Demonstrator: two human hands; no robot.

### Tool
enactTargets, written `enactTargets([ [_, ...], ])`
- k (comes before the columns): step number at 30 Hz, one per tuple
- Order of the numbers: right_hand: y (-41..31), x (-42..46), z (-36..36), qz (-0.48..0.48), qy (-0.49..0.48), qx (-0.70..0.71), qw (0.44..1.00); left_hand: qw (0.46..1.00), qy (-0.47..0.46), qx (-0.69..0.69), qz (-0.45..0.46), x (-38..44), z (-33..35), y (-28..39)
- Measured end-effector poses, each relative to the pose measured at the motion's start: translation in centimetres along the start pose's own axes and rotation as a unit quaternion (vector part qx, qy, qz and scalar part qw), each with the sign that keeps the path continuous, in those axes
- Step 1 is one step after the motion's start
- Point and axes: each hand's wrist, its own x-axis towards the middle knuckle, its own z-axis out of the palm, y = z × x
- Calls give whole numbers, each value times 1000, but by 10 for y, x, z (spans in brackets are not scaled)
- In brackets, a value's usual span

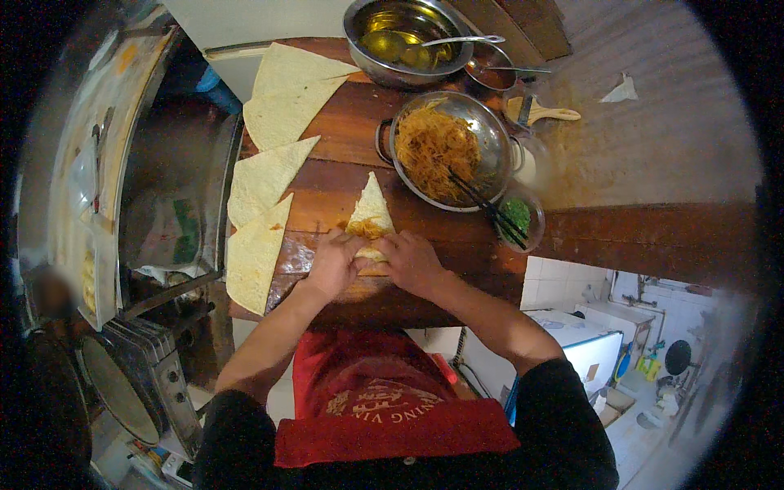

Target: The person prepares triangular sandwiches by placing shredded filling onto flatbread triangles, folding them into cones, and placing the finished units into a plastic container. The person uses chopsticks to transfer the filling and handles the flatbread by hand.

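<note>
On the wooden table point(343, 306), a triangular flatbread wedge point(371, 202) points away from me with shredded filling point(367, 228) across it. My left hand point(337, 257) grips its near left edge, and my right hand point(409, 257) grips the near right edge. More flatbread wedges point(269, 177) lie overlapping along the table's left side. Beyond my right hand stands a two-handled metal pan point(496, 131) of shredded filling, with black chopsticks point(474, 193) leaning from it over a bowl of chopped greens point(516, 214).
At the back are a metal basin of yellow liquid point(361, 55) with a ladle point(453, 41), a smaller bowl of red sauce point(492, 73) and a wooden-handled brush point(545, 113). A cabinet point(174, 153) adjoins the left side. A wall point(643, 141) rises at the right.
</note>
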Motion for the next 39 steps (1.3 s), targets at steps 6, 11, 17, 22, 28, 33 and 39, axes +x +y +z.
enactTargets([
  [6, 7, 0, 11, 38, 20, 29, 999, 989, 82, -101, -74, 6, -2, 4],
  [11, 5, 5, 2, 113, -6, 106, 988, 995, -7, -78, -55, 10, 9, -3],
  [17, 8, 9, -1, 133, -3, 89, 987, 980, -45, -116, -158, 25, -4, 8],
  [22, 20, 30, -3, 201, -101, 156, 962, 999, 36, -3, -18, 19, -13, 7],
  [28, 22, 41, -12, 227, -126, 154, 953, 983, 19, 121, 137, 11, -8, 2],
  [33, 12, 26, -11, 71, 15, -1, 997, 988, -30, 73, 133, 25, -13, -8],
  [39, 13, 26, -3, -106, 78, -95, 987, 987, -118, -70, 79, 70, -24, -37],
])
